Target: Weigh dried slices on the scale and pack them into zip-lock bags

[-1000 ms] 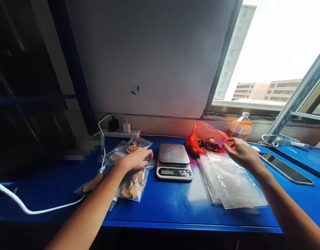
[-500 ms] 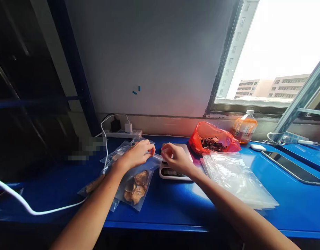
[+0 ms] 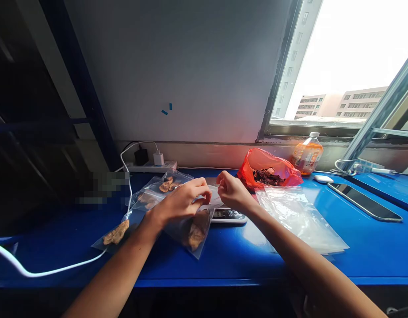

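Observation:
My left hand point(image 3: 188, 199) is closed in a pinch on the upper edge of a clear zip-lock bag point(image 3: 180, 233). Brown dried pieces point(image 3: 197, 229) show through its lower part, which hangs toward the front edge. At the bag's upper right corner, my right hand point(image 3: 235, 192) has its fingers curled together on the edge; the fingertips are partly hidden. Behind the bag and under my hands is a white digital scale point(image 3: 229, 216) with a lit display, its plate mostly covered. More filled clear bags point(image 3: 147, 194) lie left of my left hand.
A red plastic bag point(image 3: 245, 170) of dark dried slices point(image 3: 269, 177) stands behind a stack of flat clear bags point(image 3: 298, 221). Further right are an orange drink bottle point(image 3: 307, 154) and a phone point(image 3: 364, 202). A white cable point(image 3: 67, 267) crosses the blue table's left side.
Both hands and the zip-lock bag have shifted right, so the bag now overlaps the scale's left side. The right fingers now meet the bag's corner. The view has turned slightly.

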Demonstrator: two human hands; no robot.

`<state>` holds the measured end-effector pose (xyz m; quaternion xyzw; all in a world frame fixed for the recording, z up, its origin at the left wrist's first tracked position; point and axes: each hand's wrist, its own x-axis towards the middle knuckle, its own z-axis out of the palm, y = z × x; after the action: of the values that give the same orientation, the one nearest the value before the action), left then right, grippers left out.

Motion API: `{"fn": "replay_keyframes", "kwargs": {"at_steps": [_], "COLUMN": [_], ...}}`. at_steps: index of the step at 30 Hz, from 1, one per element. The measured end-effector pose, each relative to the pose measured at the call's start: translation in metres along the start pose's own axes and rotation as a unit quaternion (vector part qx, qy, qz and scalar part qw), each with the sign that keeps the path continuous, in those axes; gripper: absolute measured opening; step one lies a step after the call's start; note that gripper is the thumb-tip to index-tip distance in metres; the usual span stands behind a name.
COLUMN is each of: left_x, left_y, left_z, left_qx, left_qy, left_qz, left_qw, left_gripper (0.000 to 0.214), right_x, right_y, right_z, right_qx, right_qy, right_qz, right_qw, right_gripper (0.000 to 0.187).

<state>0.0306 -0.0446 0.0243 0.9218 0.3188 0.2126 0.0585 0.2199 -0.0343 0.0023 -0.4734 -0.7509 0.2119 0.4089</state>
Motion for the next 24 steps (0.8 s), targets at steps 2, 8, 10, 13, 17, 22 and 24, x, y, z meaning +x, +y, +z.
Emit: {"fn": "replay_keyframes", "kwargs": {"at_steps": [2, 8, 10, 13, 17, 22, 24], "left_x": [0.000, -0.002, -0.003, -0.005, -0.007, -0.008, -0.006], "left_y": [-0.001, -0.005, -0.007, -0.016, -0.032, -0.039, -0.041], "left_z": [0.000, 0.001, 0.001, 0.000, -0.007, -0.016, -0.017], "left_qx": [0.016, 0.059, 0.072, 0.094, 0.073, -0.025, -0.136], "left_qy": [0.015, 0.055, 0.052, 0.031, 0.048, 0.211, 0.311], "left_qz": [-0.014, -0.049, -0.058, -0.090, -0.138, -0.172, -0.189], "left_qw": [1.000, 0.996, 0.994, 0.991, 0.987, 0.962, 0.921], "left_gripper": [0.014, 0.014, 0.013, 0.014, 0.019, 0.027, 0.028], "right_x": [-0.001, -0.011, -0.012, -0.012, -0.008, -0.003, -0.005], "right_y": [-0.002, -0.004, -0.004, -0.006, -0.010, -0.003, -0.001], "right_z": [-0.003, -0.001, 0.000, -0.003, -0.014, -0.025, -0.023], "right_qx": [0.003, -0.056, -0.087, -0.049, 0.061, 0.271, 0.311], "right_qy": [0.005, -0.078, -0.069, -0.055, -0.043, 0.037, 0.052], "right_qz": [-0.007, -0.128, -0.136, -0.152, -0.117, -0.012, 0.028], "right_qw": [1.000, 0.987, 0.984, 0.986, 0.990, 0.962, 0.948], "right_gripper": [0.010, 0.021, 0.024, 0.027, 0.033, 0.036, 0.053]}}
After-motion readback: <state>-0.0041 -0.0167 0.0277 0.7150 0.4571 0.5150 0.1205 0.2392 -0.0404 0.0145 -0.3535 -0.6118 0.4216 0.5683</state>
